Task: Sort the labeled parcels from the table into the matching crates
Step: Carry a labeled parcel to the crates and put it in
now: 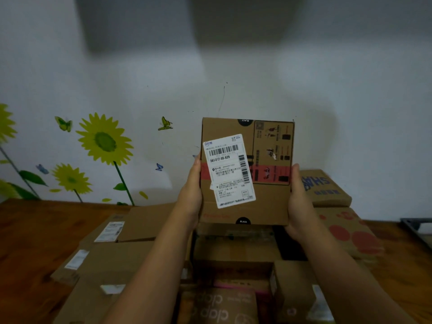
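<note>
Brown cardboard parcel (245, 171) is held up off the pile, upright, front face to camera, just right of frame centre, at about 5 o'clock from centre. Both hands clamp it, one per side edge, hands apart with the box between them. Left hand (190, 195) is at 9 o'clock of the box, thumb on the front face near the edge, the other fingers hidden behind. Right hand (298, 202) is at 3 to 4 o'clock of the box, thumb lying along the right edge, the rest of the fingers behind, not visible. Both forearms are bare, coming in from 6 o'clock.

White shipping label (228, 170) is stuck on the left half of the front, slightly tilted, with barcodes and the printed code 381-E17-05-829; the small text is too blurred to read. A red band crosses the box behind the label. There are black half-circle marks at the top and bottom edges, the bottom one reading BLACK.

Below the held box, at 6 o'clock, a pile of other cardboard parcels covers the wooden table (35, 230):
- flat box with white label (131, 230) at 8 o'clock
- box with blue print (325, 188) at 3 o'clock, just beside the right hand
- box with red dots (346, 232) at 4 o'clock, under the blue-print one
- box printed "clap" (217, 307) at 6 o'clock, near the bottom edge

Dark tray-like thing (418, 228) is at the far right edge, unclear what it is.

The white wall behind has a sunflower sticker (105, 141) at 9 o'clock and a butterfly sticker (164, 124) at 10 o'clock of the box.
</note>
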Demonstrator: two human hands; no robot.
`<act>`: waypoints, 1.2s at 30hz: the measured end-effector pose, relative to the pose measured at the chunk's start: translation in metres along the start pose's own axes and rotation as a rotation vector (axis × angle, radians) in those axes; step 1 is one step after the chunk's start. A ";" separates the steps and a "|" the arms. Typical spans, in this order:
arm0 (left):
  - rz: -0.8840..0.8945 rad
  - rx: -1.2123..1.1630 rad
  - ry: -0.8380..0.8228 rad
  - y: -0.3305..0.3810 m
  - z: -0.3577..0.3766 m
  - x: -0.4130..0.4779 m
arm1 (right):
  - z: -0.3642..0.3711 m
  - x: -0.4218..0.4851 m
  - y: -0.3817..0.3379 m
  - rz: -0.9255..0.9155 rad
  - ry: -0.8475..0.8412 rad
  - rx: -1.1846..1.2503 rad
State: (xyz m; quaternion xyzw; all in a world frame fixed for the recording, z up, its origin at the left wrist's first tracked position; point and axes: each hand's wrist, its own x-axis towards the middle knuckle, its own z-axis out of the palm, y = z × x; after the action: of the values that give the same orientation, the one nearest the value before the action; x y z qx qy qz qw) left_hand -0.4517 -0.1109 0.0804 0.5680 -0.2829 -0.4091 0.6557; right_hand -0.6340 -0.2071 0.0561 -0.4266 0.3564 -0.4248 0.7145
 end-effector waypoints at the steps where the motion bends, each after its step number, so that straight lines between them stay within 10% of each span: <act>1: -0.002 -0.015 -0.002 -0.003 0.000 0.002 | -0.002 -0.001 0.000 -0.002 0.009 -0.005; 19: -0.343 -0.272 -0.541 -0.028 0.089 0.010 | -0.059 -0.109 -0.020 -0.345 0.503 -0.288; 36: -0.501 0.016 -1.076 -0.104 0.320 -0.165 | -0.241 -0.319 -0.040 -0.437 1.075 -0.145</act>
State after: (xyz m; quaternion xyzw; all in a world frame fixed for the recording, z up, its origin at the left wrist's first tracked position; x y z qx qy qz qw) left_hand -0.8246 -0.1357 0.0566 0.3351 -0.4359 -0.7799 0.2991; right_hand -0.9795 -0.0013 0.0475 -0.2624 0.6007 -0.6939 0.2980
